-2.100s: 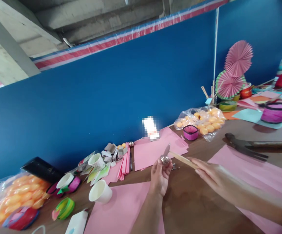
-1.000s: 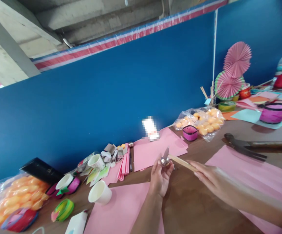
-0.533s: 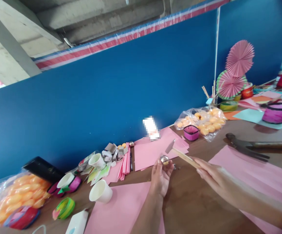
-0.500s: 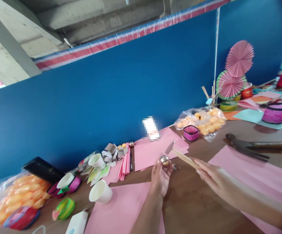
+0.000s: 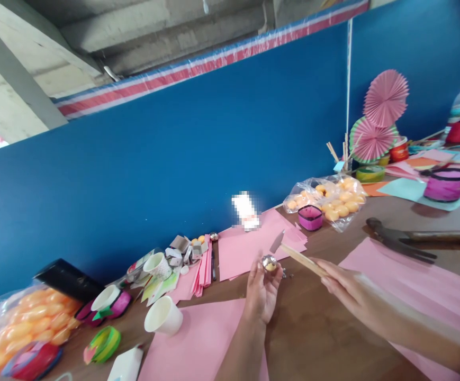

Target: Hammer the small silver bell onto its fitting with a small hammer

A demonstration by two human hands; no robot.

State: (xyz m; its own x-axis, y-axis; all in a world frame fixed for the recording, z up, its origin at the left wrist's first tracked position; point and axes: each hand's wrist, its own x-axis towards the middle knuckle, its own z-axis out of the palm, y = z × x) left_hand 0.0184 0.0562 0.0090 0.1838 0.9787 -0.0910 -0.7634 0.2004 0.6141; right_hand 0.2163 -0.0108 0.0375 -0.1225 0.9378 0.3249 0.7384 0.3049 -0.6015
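Note:
A shiny silver ball is held at the fingertips of my left hand, above the brown table. My right hand grips the light wooden handle of a small pointed blade tool. The grey blade tip points up and left, just above and beside the ball, with a small gap seeming to lie between them. Beyond the ball lies a pink paper sheet. Small silvery bits rest on the table behind my left fingers.
A hammer lies at the right by more pink paper. Bagged orange balls and a magenta container sit behind. At the left are a white cup, a green ring and another bag of orange balls.
The camera view has shifted slightly. Both hands keep nearly the same pose, and the silver ball looks slightly turned in my left fingers.

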